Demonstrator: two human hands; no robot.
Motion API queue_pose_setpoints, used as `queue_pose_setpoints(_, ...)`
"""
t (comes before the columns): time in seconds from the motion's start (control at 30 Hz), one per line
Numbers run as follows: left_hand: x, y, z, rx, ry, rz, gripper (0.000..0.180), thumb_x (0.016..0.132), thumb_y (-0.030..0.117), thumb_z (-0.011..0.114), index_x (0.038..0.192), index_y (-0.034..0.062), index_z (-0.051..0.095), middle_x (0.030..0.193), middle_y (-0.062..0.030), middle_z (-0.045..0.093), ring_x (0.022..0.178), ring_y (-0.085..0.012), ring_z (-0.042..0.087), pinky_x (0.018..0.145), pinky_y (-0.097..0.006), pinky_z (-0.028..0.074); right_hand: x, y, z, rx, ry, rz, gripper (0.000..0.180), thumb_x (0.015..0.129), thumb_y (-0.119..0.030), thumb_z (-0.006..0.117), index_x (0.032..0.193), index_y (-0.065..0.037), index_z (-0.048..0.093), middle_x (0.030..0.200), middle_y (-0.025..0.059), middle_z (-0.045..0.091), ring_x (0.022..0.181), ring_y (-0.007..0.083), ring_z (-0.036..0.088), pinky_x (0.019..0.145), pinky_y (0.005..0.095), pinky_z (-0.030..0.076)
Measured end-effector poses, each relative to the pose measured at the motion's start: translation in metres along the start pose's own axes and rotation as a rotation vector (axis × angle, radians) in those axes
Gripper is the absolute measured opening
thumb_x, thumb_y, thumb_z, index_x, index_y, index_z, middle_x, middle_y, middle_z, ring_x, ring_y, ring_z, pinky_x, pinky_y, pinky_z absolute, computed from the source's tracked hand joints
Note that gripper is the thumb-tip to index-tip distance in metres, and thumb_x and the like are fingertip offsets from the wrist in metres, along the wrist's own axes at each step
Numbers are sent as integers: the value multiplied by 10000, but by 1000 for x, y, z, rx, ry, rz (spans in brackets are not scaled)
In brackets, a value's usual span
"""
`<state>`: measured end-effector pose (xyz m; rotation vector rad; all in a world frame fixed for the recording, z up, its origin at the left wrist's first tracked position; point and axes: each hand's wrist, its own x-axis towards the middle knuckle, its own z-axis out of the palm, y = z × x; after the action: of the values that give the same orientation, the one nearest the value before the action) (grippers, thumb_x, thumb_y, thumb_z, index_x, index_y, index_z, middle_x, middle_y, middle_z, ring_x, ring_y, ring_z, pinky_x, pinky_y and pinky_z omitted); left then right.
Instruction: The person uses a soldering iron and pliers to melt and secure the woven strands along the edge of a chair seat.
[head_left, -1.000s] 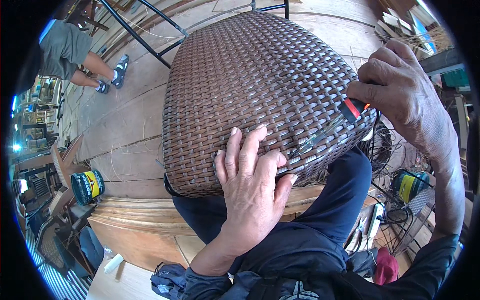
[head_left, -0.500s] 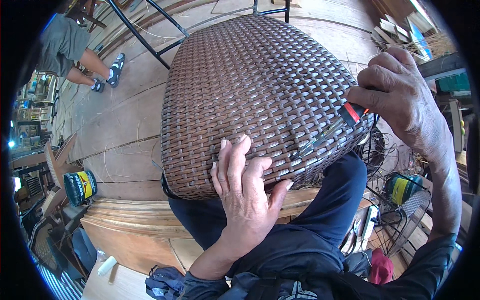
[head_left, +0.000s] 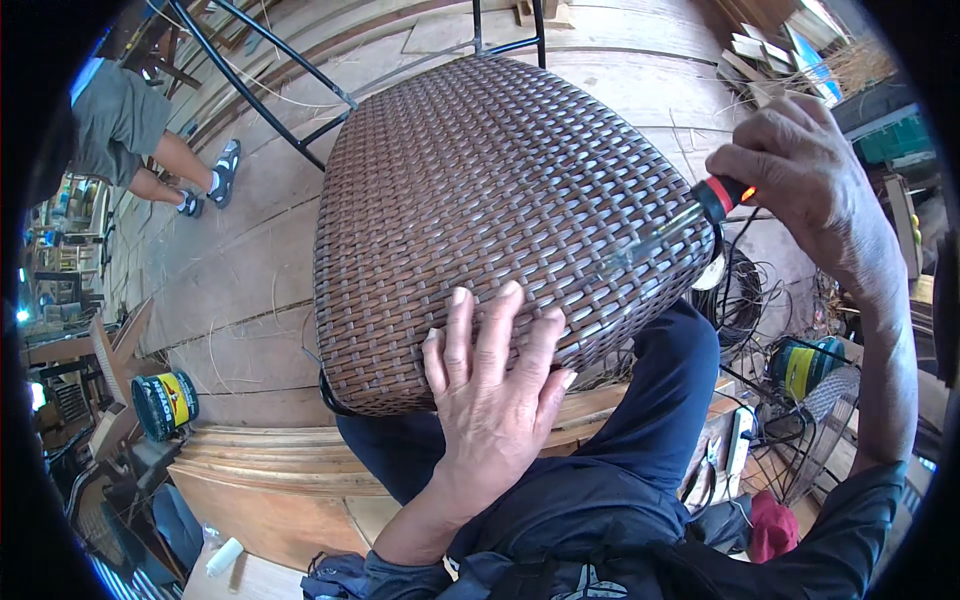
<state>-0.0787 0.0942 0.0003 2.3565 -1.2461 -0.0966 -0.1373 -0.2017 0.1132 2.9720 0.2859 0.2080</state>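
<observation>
A brown woven wicker seat [head_left: 470, 210] rests over my lap, on a black metal frame. My left hand [head_left: 495, 385] lies on its near edge, palm down, fingers spread over the weave. In my right hand [head_left: 800, 175], at the seat's right corner, is a screwdriver-like tool [head_left: 715, 200] with a black and red handle and an orange spot near my fingers. The tool's slender shaft slants down left over the weave, its end blurred. I cannot tell whether the tip touches the strands.
Coils of dark strand [head_left: 740, 300] lie right of the seat. A green tin [head_left: 165, 405] stands left, another tin [head_left: 808, 367] right. Stacked boards [head_left: 270, 450] are below the seat's left side. Pliers [head_left: 708, 470] lie beside a white power strip [head_left: 740, 440]. Another person's legs [head_left: 180, 160] show upper left.
The tool's tip has lifted or swung away from the near edge, and its shaft now blurs. My left fingers have spread wider. The seat appears slightly lower and further left.
</observation>
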Motion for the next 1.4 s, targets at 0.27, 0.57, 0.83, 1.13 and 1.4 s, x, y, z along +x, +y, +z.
queue_pose_setpoints(0.27, -8, -6, 10, 109, 54, 74, 460, 755, 290, 757, 1194, 216, 640, 1364, -61, 482, 1328, -369, 359, 1057, -565, 217, -13, 0, 6, -5, -59, 14, 194, 743, -107, 647, 931, -129, 688, 832, 15, 555, 859, 185, 568, 863, 359, 403)
queue_pose_setpoints(0.57, -9, -5, 15, 95, 102, 51, 396, 764, 325, 754, 1136, 219, 672, 1349, -57, 489, 1323, -348, 373, 1087, -547, 150, -11, -5, 10, -43, -56, -1, 213, 727, -110, 652, 934, -132, 697, 839, 22, 565, 872, 188, 568, 877, 365, 404)
queue_pose_setpoints(0.83, -10, -4, 14, 112, 102, 43, 372, 794, 308, 735, 1139, 188, 660, 1343, -110, 501, 1329, -374, 367, 1091, -546, 172, -7, -3, 13, -82, -31, -44, 212, 716, -135, 656, 923, -130, 699, 810, 17, 558, 863, 188, 570, 879, 369, 400)
queue_pose_setpoints(1.13, -10, -4, 15, 107, 107, 35, 321, 806, 329, 726, 1079, 168, 671, 1322, -112, 518, 1324, -377, 378, 1103, -536, 150, -4, -5, 9, -67, -47, -24, 200, 703, -132, 646, 898, -131, 690, 808, 20, 549, 863, 194, 561, 868, 361, 397)
queue_pose_setpoints(1.4, -11, -5, 16, 75, 92, 9, 326, 830, 357, 709, 1105, 186, 674, 1318, -85, 534, 1332, -372, 372, 1106, -537, 111, -5, -2, 12, -85, -31, -55, 203, 700, -133, 656, 901, -134, 684, 817, 18, 559, 855, 194, 563, 852, 359, 401)
